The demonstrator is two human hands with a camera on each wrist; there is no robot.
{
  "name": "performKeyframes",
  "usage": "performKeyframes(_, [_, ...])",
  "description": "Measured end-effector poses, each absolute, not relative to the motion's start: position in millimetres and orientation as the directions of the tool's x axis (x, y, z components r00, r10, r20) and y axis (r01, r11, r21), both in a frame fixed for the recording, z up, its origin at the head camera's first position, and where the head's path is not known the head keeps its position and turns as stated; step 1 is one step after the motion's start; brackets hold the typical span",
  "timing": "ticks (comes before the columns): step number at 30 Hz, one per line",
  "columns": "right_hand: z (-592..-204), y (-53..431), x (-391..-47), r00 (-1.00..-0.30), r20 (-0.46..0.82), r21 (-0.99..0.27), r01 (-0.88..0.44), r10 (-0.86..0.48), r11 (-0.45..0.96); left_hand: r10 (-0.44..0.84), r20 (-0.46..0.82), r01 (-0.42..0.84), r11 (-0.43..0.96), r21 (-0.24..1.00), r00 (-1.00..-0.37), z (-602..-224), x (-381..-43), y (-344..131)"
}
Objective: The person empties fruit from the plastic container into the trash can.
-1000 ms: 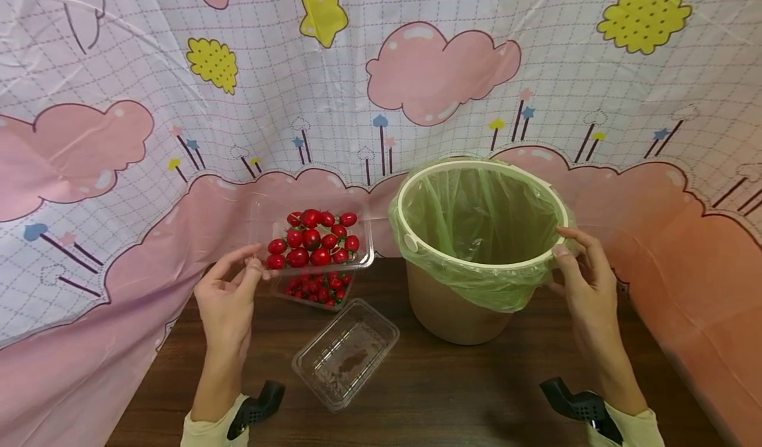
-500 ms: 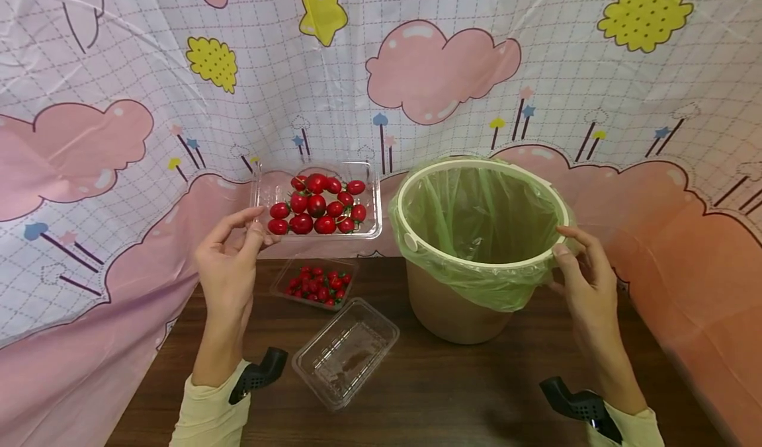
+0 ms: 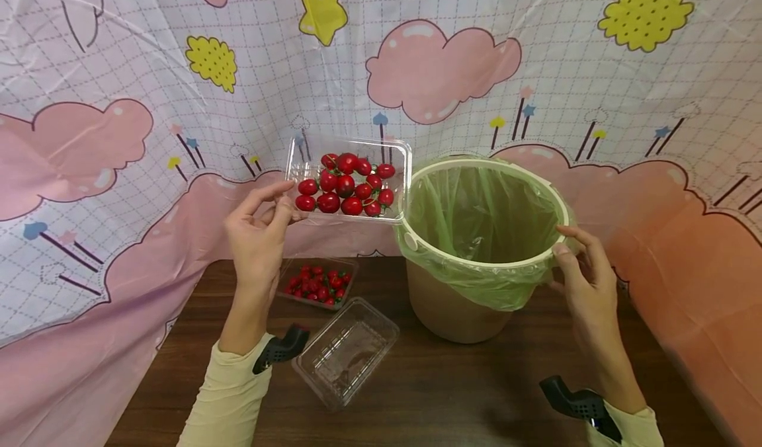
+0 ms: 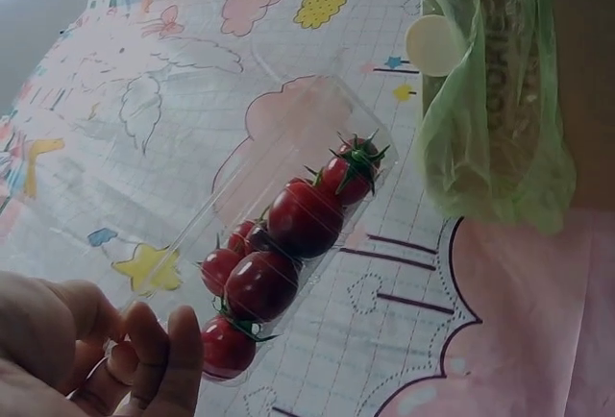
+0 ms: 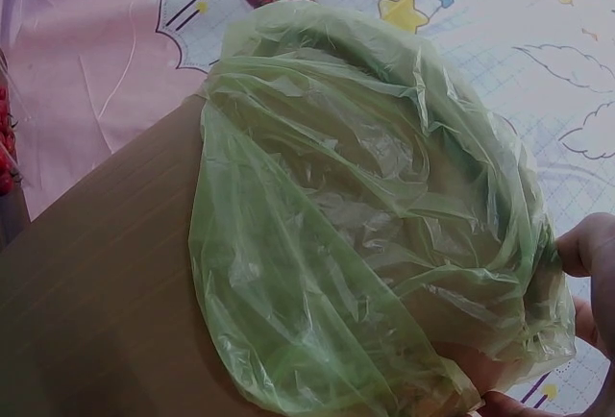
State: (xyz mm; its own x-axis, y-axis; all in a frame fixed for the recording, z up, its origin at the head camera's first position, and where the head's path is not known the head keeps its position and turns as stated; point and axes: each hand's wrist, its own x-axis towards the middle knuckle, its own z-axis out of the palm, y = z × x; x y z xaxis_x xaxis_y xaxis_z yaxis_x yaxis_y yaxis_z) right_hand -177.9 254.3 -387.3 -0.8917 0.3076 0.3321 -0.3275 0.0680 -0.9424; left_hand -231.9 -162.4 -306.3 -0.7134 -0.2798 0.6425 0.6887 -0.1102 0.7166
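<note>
Aloft, a plastic tray (image 3: 408, 176) of cherry tomatoes (image 3: 345, 186) beside a lined bucket (image 3: 455, 315)

Nearest, two pale sleeves (image 3: 229, 394) reach in over a dark wooden tabletop (image 3: 452, 394), each with a black wrist camera (image 3: 282, 349) strapped on. A little farther, a second transparent tray (image 3: 357, 354) lies askew on the wood, left of the bucket. The bucket itself stands upright, a thin green bag (image 3: 500, 288) lining it and folded down over its pale rim (image 3: 470, 263). At the right of that rim, the right hand (image 3: 586, 282) pinches bag and edge between thumb and forefinger.

On the other side, the left hand (image 3: 258, 232) pinches the tomato tray by its left end, raised off the tabletop. In the head view its right corner overlaps the bucket's rim; the left wrist view shows a gap between tray and bag. Small stems show among the red fruit. Lower down, behind the second tray, a transparent punnet (image 3: 351, 287) holds more tomatoes (image 3: 318, 285). Farthest back hangs a fabric backdrop (image 3: 443, 70) printed with pink clouds and stars.
</note>
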Motion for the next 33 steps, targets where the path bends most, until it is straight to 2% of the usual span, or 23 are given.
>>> performKeyframes(15, [-386.3,252.2,-177.4,-0.894,0.334,-0.942,-0.326,0.300,0.075,-0.225,0.673,0.696,-0.039,0.717,-0.705,-296.0,-250.1,-130.2])
performKeyframes(33, [-387.0,251.9,-176.8,-0.891,0.336,-0.940,-0.338,0.306,0.048,-0.151,0.753,0.745,0.120,0.657,-0.640,-300.6,-263.7,-103.9])
